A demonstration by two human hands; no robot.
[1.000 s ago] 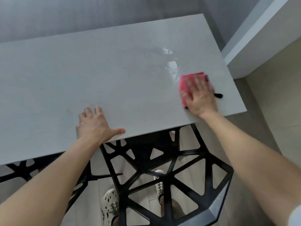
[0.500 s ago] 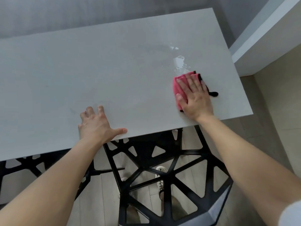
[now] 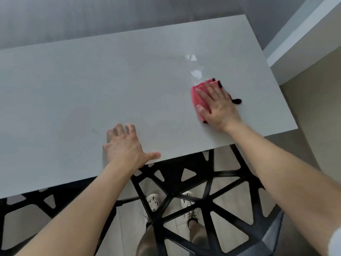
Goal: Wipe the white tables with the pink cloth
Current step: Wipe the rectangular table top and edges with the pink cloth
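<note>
Neither grip closes around anything: both hands lie palm-down on the white surface (image 3: 77,93). Nearest the camera, two bare forearms reach forward over a black chair (image 3: 184,206) whose frame is cut into triangular openings; through those openings show pale shoes (image 3: 153,201) on a light floor (image 3: 127,230).

At the near edge of the surface rests the left hand (image 3: 125,147), flat, fingers spread and slightly curled at the tips, thumb stretched out to the right along the edge. It holds nothing.

Farther along and toward the surface's right end, the right hand (image 3: 216,106) presses flat on the pink cloth (image 3: 196,97), fingers extended and close together, pointing away from the person. Folded into a pad, the cloth lies under the palm and fingers, its pink showing along the left side of the hand and past the fingertips. Dark trim peeks out at the far corner, and a small black loop (image 3: 237,101) sticks out on the hand's right side.

Just beyond the cloth, wet patches (image 3: 196,72) glisten on the surface, with a smaller one a little farther back. Past the far edge stands a grey wall (image 3: 110,13), and to the right a white ledge (image 3: 302,39) runs diagonally.
</note>
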